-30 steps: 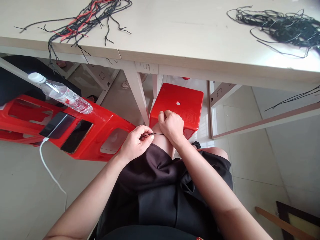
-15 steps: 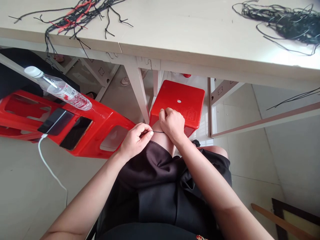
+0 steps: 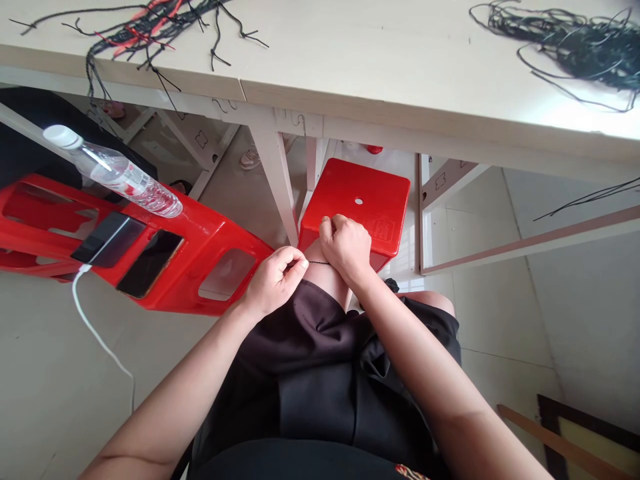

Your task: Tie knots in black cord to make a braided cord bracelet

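A thin black twisted cord (image 3: 320, 263) runs across my bare knee between my two hands. My left hand (image 3: 275, 280) pinches one end of it between thumb and forefinger, just left of the knee. Curled into a fist, my right hand (image 3: 347, 245) rests against the knee, and the cord passes under it. The part of the cord inside that fist is hidden. Beyond the knee stands a red plastic stool (image 3: 357, 197) with a small hole in its top.
On the table (image 3: 350, 60) lie black and red cords (image 3: 150, 37) at left and a black cord tangle (image 3: 585, 47) at right. A red stool at left bears a water bottle (image 3: 120, 175), a phone (image 3: 150, 263) and a dark device (image 3: 107, 240) with a white cable (image 3: 103, 343).
Both hands keep nearly the same place, with the cord still stretched between them. The view has shifted very slightly.
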### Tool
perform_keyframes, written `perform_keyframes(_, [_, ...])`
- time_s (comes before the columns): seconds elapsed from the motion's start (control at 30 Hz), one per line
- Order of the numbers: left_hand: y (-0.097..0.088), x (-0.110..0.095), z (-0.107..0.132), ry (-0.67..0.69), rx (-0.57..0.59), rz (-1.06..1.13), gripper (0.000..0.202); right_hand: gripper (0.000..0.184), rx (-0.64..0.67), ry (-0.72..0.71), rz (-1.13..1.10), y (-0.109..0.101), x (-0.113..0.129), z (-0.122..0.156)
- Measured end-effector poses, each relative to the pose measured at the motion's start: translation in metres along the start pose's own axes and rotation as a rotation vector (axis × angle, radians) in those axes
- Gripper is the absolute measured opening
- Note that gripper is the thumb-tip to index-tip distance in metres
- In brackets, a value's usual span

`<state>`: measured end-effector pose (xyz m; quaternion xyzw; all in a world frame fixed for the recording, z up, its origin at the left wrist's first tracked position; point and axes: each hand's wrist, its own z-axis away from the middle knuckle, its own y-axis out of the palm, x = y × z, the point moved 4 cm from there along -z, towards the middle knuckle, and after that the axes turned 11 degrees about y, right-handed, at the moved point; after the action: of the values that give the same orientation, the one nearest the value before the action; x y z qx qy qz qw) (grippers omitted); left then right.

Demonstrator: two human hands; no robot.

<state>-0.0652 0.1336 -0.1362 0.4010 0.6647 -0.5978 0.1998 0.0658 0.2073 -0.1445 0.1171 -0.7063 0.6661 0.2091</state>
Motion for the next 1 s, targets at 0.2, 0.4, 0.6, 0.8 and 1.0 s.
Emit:
perform_keyframes(0.2, [0.0006, 0.0032, 0.0043, -0.043, -0.014, 0.104, 0.007, 0.035, -0.011, -0.029, -0.014, -0.0003, 0.001, 0.001])
perform_keyframes(0.4, [0.0003, 0.0019, 0.0012, -0.021, -0.011, 0.065, 0.01, 0.035, 0.008, -0.001, -0.008, -0.0003, -0.0002, 0.0006])
perform_keyframes(0.6, [-0.0003, 0.0012, 0.0001, -0.004, -0.006, 0.057, 0.011, 0.034, 0.005, -0.003, -0.011, -0.0007, 0.0003, -0.0001])
perform_keyframes(0.8, [-0.0001, 0.0026, -0.0001, 0.023, -0.014, 0.055, 0.017, 0.036, 0.007, -0.005, -0.015, 0.0011, -0.0002, 0.0002])
perform_keyframes(1.0, [-0.0001, 0.0044, 0.0033, -0.023, -0.014, 0.104, 0.011, 0.034, 0.001, -0.007, -0.03, 0.001, -0.0005, -0.0001])
